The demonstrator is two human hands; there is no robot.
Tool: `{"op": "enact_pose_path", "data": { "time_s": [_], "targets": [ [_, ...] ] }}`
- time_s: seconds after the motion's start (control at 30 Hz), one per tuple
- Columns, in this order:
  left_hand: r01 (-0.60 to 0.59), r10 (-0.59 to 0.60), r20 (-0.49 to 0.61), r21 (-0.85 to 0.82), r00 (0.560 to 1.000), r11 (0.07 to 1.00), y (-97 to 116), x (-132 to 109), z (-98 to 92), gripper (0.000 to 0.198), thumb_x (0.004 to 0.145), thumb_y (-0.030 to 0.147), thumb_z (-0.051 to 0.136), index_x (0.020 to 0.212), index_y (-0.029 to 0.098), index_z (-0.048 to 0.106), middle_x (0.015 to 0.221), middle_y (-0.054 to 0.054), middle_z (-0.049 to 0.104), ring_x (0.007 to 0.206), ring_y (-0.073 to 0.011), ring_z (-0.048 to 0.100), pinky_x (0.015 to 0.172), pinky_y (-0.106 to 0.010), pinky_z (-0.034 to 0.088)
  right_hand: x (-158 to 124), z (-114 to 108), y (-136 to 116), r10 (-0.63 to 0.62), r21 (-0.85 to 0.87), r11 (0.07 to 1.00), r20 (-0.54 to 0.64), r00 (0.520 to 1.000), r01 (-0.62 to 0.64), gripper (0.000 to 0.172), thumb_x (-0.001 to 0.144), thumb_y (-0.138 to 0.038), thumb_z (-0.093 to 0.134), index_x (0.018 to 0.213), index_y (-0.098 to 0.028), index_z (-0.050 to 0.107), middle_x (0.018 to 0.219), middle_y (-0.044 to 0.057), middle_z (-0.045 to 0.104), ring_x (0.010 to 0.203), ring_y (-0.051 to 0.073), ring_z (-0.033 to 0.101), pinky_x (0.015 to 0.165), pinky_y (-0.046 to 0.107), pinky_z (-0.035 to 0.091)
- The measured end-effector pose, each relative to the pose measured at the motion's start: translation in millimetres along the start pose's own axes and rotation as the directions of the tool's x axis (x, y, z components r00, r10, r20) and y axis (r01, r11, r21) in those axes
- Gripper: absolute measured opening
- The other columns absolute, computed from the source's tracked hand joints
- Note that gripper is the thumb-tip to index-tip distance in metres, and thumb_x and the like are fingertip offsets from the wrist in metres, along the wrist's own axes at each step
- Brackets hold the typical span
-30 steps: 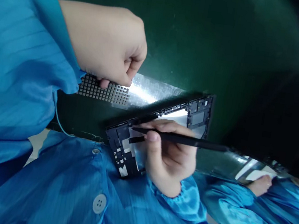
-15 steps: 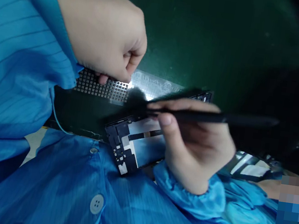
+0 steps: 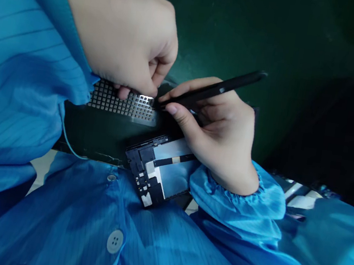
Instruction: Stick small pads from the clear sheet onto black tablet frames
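My left hand (image 3: 137,43) is closed, thumb and finger pinching the upper edge of a clear sheet of small square pads (image 3: 111,103). Part of that sheet is hidden under the hand. In my right hand (image 3: 223,130) are slim black tweezers (image 3: 215,92), gripped like a pen. Their tips are at the sheet's right part, close beside my left fingertips; whether they hold a pad is too small to tell. Below lies an opened phone (image 3: 171,175), tilted, with its dark inner parts and a silvery panel showing. My right hand and sleeve cover its right part.
A dark green work surface (image 3: 217,33) stretches beyond the hands. The phone's lower corner is close against my blue smock (image 3: 86,216). At the right are a blue sleeve (image 3: 330,233) and some whitish items (image 3: 301,200). The far right is dark.
My right hand has moved up and left from over the phone, bringing the tweezers to the pad sheet. My left hand stays pinched on the sheet. The co-worker's hand at the right is out of sight.
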State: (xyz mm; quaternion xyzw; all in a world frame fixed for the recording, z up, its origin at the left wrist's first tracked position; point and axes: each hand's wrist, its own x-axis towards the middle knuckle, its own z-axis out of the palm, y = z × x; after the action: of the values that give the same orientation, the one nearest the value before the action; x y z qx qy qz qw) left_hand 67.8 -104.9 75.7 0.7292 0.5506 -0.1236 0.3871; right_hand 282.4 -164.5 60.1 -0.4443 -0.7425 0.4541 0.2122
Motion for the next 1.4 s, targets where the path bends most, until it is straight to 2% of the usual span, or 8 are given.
{"op": "enact_pose_path", "data": {
  "time_s": [0.17,0.3,0.47,0.67,0.87,1.13,1.27,1.4],
  "targets": [
    [-0.055,0.056,-0.014,0.044,0.998,0.998,-7,-2,-0.5,0.010,0.087,0.020,0.078,0.080,0.020,0.085,0.054,0.007,0.068,0.062,-0.0114,0.064,0.100,-0.031,0.050,-1,-2,-6,0.008,0.064,0.998,-0.037,0.999,-0.006,0.016,0.104,-0.042,0.081,0.106,-0.028,0.073,0.105,0.003,0.083,0.096,0.022,0.082,0.091,0.038,0.071],
    [-0.092,0.093,-0.018,0.045,0.996,0.995,-12,-1,-0.7,0.013,0.093,0.024,0.074,0.090,0.020,0.085,0.056,0.010,0.070,0.060,-0.0082,0.064,0.089,-0.024,0.045,-34,9,-12,0.063,0.231,0.973,-0.316,0.947,0.012,0.008,0.108,-0.019,0.071,0.105,-0.027,0.072,0.097,0.001,0.077,0.084,0.016,0.076,0.083,0.034,0.067],
    [-0.043,0.047,-0.035,0.091,0.998,0.995,-12,2,2.9,0.015,0.093,0.036,0.080,0.090,0.023,0.086,0.053,0.016,0.068,0.058,-0.0049,0.064,0.076,-0.021,0.036,-74,35,-1,0.042,0.125,0.992,-0.508,0.860,0.025,0.006,0.108,-0.026,0.069,0.111,-0.030,0.066,0.099,0.003,0.071,0.089,0.020,0.077,0.082,0.040,0.069],
    [-0.015,0.022,-0.060,0.122,0.998,0.992,-21,7,5.3,0.022,0.091,0.047,0.083,0.093,0.026,0.088,0.054,0.018,0.067,0.061,-0.0035,0.066,0.083,-0.019,0.036,-76,42,10,-0.069,-0.028,0.998,-0.481,0.874,0.064,0.011,0.108,-0.023,0.065,0.116,-0.031,0.063,0.100,0.004,0.074,0.093,0.022,0.081,0.083,0.042,0.071],
    [-0.023,0.031,-0.073,0.110,0.997,0.994,-26,8,5.0,0.028,0.091,0.053,0.083,0.096,0.026,0.088,0.055,0.017,0.067,0.064,-0.0045,0.065,0.092,-0.020,0.038,-74,25,-7,-0.107,-0.047,0.994,-0.381,0.919,0.096,0.028,0.103,-0.011,0.073,0.122,-0.030,0.070,0.110,0.006,0.080,0.104,0.024,0.083,0.091,0.044,0.071],
    [-0.083,0.086,-0.024,0.114,0.996,0.990,-10,-1,-0.3,0.012,0.095,0.030,0.075,0.090,0.025,0.085,0.054,0.017,0.068,0.060,-0.0030,0.064,0.071,-0.021,0.034,-3,-2,-2,-0.080,-0.062,0.995,-0.023,0.997,0.079,0.014,0.107,-0.041,0.075,0.111,-0.028,0.073,0.113,0.005,0.083,0.108,0.026,0.083,0.103,0.045,0.070],
    [-0.096,0.098,-0.009,0.131,0.995,0.987,-13,3,3.6,0.018,0.094,0.033,0.071,0.091,0.023,0.085,0.053,0.017,0.067,0.059,-0.0040,0.066,0.071,-0.018,0.036,0,0,5,-0.078,-0.016,0.997,-0.008,0.997,0.078,0.020,0.106,-0.047,0.076,0.112,-0.028,0.073,0.108,0.005,0.083,0.107,0.026,0.083,0.101,0.045,0.071],
    [-0.088,0.094,-0.027,0.176,0.995,0.980,-16,6,3.6,0.022,0.089,0.039,0.068,0.093,0.026,0.086,0.054,0.020,0.065,0.062,-0.0060,0.070,0.089,-0.019,0.051,-1,3,8,-0.124,0.023,0.992,-0.025,0.992,0.125,0.028,0.103,-0.052,0.080,0.110,-0.025,0.075,0.107,0.005,0.083,0.105,0.026,0.083,0.102,0.045,0.071]
  ]
}}
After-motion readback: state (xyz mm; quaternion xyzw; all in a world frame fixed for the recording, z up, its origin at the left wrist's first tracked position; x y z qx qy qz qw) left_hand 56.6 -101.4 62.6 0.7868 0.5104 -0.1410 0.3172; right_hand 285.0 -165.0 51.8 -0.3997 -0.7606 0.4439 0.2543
